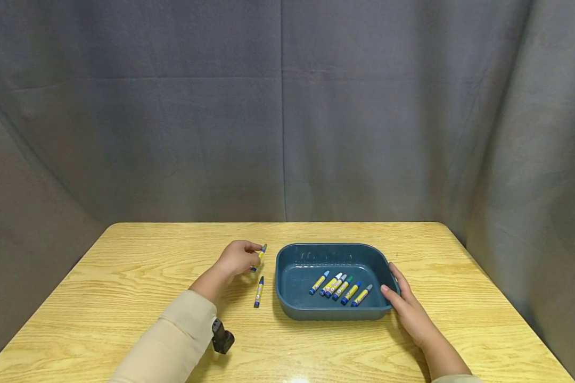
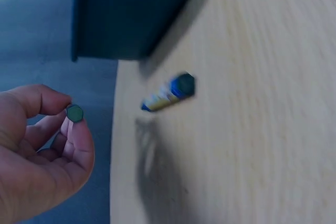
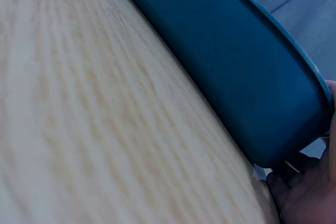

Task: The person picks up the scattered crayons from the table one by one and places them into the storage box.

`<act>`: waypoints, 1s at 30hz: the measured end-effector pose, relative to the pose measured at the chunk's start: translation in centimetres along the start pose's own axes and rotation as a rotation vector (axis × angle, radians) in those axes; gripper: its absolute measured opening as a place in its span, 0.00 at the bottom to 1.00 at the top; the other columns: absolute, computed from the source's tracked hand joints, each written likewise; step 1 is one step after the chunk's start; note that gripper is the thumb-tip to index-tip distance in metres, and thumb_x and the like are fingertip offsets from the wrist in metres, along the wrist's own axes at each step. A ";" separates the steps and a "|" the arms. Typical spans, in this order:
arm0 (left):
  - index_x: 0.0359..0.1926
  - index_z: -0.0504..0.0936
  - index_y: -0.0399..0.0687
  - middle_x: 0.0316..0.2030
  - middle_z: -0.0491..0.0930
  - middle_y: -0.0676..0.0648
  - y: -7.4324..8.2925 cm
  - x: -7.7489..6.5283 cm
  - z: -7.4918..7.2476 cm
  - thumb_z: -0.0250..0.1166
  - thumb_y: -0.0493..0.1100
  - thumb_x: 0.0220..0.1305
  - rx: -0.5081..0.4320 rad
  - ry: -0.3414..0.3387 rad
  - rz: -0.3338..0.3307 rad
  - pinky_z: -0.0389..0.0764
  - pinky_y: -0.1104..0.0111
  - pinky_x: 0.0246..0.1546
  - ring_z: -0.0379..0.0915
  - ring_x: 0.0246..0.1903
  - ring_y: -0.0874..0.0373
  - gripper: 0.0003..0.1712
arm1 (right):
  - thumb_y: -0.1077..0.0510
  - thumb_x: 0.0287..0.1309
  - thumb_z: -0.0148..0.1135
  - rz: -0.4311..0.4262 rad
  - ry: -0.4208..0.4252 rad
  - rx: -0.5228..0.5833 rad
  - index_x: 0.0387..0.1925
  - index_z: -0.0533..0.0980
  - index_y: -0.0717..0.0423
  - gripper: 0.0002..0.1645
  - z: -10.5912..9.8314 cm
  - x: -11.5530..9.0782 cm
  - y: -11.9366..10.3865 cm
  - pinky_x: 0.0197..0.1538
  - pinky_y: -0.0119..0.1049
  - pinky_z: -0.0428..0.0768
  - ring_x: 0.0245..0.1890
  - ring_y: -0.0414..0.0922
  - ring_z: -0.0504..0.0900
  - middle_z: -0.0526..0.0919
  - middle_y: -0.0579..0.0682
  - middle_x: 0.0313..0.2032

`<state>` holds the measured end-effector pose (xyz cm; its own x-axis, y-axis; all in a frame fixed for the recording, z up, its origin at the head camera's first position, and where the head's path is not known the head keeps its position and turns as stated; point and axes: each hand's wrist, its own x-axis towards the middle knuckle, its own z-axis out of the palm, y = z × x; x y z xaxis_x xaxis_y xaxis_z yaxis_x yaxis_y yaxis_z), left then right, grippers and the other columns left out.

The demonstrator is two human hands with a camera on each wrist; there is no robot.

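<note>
My left hand [image 1: 237, 259] pinches a green crayon [image 1: 262, 252] with a yellow and blue wrapper, left of a dark teal tub [image 1: 335, 314]. The left wrist view shows the end of this crayon [image 2: 74, 113] between thumb and fingers. On the table, nearer me, lies a dark-tipped crayon [image 1: 259, 292]. Several crayons [image 1: 342, 288] in blue, green, white and grey lie side by side inside the tub. At the tub's right end my right hand [image 1: 409, 314] grips the rim, thumb over the inner side and fingers outside.
The wooden table [image 1: 139, 266] spreads around the tub, its back edge close to a grey curtain [image 1: 196, 133]. A black device [image 1: 222, 338] sits at the left sleeve's cuff, low over the table.
</note>
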<state>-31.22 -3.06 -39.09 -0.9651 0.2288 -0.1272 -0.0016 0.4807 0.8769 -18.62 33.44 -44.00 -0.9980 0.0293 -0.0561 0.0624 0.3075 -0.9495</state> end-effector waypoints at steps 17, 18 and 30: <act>0.58 0.78 0.35 0.39 0.75 0.47 5.3 0.2 2.8 0.60 0.30 0.59 -0.103 -0.090 0.064 0.81 0.68 0.37 0.74 0.37 0.58 0.24 | 0.48 0.73 0.45 0.004 0.000 -0.004 0.78 0.36 0.47 0.43 0.0 0.0 0.0 0.71 0.69 0.34 0.76 0.64 0.29 0.31 0.60 0.78; 0.58 0.78 0.36 0.39 0.75 0.47 5.6 0.2 3.0 0.61 0.30 0.59 -0.097 -0.094 0.069 0.81 0.69 0.36 0.74 0.37 0.58 0.24 | 0.48 0.73 0.45 0.003 0.000 -0.007 0.78 0.36 0.47 0.43 0.0 0.0 0.0 0.71 0.69 0.34 0.76 0.64 0.29 0.32 0.60 0.78; 0.57 0.79 0.32 0.30 0.73 0.49 6.6 0.6 6.5 0.60 0.27 0.55 -0.035 -0.142 0.089 0.69 0.75 0.22 0.64 0.22 0.62 0.25 | 0.49 0.73 0.45 -0.021 -0.001 -0.006 0.78 0.36 0.48 0.43 0.2 0.0 -0.2 0.71 0.69 0.34 0.76 0.64 0.29 0.31 0.60 0.77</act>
<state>-30.07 5.71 -36.42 -0.9154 0.3872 -0.1104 0.0705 0.4241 0.9028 -18.64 33.16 -43.87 -0.9991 0.0221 -0.0369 0.0419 0.3134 -0.9487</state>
